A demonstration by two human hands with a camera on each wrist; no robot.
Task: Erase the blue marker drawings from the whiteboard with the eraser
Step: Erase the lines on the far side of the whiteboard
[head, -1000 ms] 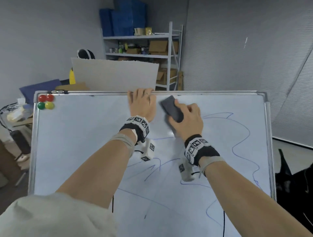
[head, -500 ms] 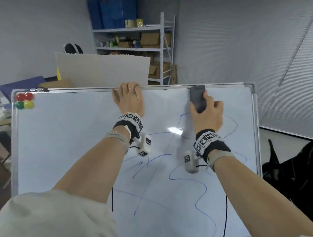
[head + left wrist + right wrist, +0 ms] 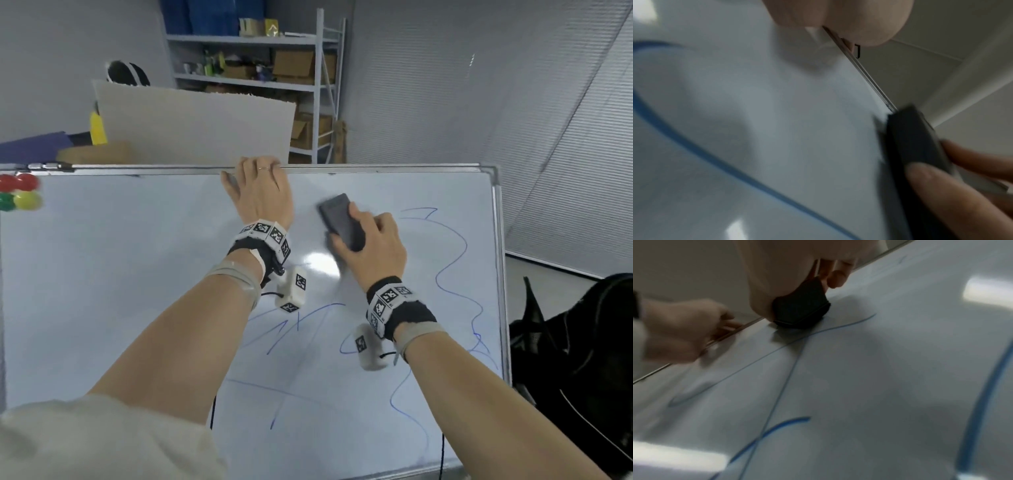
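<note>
The whiteboard leans tilted in front of me. Blue marker lines run down its right side and cross its lower middle. My right hand grips a dark grey eraser and presses it flat on the board's upper middle, just left of the blue loops. My left hand holds the board's top rim, fingers curled over the edge. The right wrist view shows the eraser on the board above thin blue lines, with the left hand at the rim. In the left wrist view the eraser is blurred.
Red, green and yellow magnets sit in the board's top left corner. Behind the board stand a large cardboard sheet and a metal shelf with boxes. A black bag or chair is close to the board's right edge.
The right hand swept the eraser up to the top right rim, then back down and left to the upper middle. Blue strokes there are gone. The left hand stayed on the top rim.
</note>
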